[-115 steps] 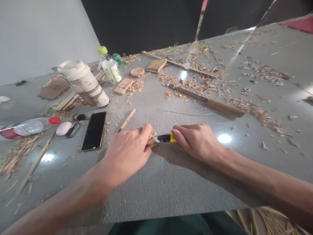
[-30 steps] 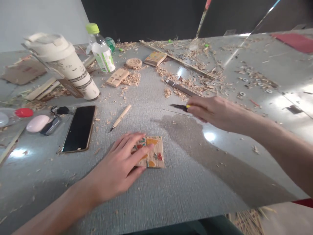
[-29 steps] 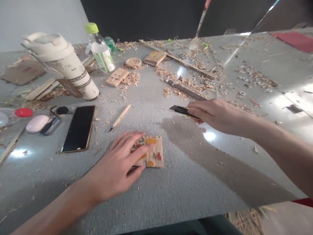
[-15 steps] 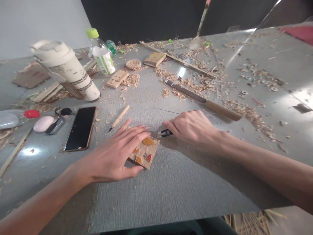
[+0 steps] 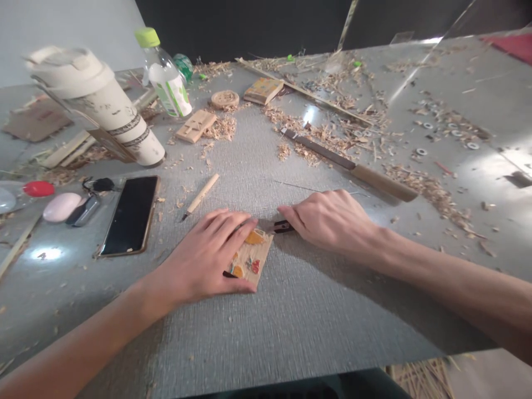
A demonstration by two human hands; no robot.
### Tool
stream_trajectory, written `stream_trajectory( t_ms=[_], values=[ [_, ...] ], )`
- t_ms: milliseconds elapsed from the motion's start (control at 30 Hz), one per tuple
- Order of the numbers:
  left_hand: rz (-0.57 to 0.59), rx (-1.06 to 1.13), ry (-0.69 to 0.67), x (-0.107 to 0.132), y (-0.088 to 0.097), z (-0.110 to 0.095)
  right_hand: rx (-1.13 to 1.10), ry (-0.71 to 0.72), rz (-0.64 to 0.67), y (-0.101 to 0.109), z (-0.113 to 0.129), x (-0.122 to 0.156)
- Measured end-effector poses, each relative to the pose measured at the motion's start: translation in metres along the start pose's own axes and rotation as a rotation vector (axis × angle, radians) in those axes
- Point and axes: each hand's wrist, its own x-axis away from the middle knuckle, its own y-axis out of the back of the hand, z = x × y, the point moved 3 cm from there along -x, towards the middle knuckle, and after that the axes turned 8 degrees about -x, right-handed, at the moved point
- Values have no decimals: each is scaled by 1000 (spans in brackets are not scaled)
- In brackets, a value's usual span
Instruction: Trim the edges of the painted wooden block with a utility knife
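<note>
Wooden and painted with orange and red patches, a small square tile [image 5: 254, 259] is lying flat at the centre of the frame. The fingers [image 5: 233, 224] of the left hand [image 5: 208, 260] are spreading over it, flattened and pressing down, with the thumb running along its lower edge. Just right of the tile, the right hand [image 5: 328, 221] is curling its fingers [image 5: 291, 213] closed around a black cutter [image 5: 283, 226], whose tip is pointing at the tile's upper right corner. Everything is resting on a grey textured mat [image 5: 291, 310]. Further out, a thin wooden-handled tool [image 5: 201, 195] is lying above and left of the left hand, and a dark phone [image 5: 131, 215] is sitting further left. A cream tumbler [image 5: 100, 105] and a green-capped bottle [image 5: 164, 75] are standing at the upper left. A long blade [image 5: 353, 169] with a wooden handle is lying among shavings [image 5: 307, 138] above the right hand.
</note>
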Motion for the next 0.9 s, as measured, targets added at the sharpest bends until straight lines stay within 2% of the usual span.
stream_trajectory(
  t_ms=[200, 333, 467, 633, 800, 900],
  values=[
    [85, 13, -87, -2, 0, 12, 54, 220, 108, 10, -1, -21],
    [115, 75, -136, -5, 4, 22, 84, 379, 102, 10, 3, -33],
    [159, 108, -188, -10, 8, 29, 80, 441, 107, 5, 5, -38],
    [152, 102, -259, -15, 10, 35, 66, 444, 92, 2, 6, -33],
    [193, 85, -279, -15, 3, 40, 93, 332, 129, 3, 9, -20],
    [164, 95, -325, -14, 1, 40, 113, 299, 159, 5, 13, -15]
  ],
)
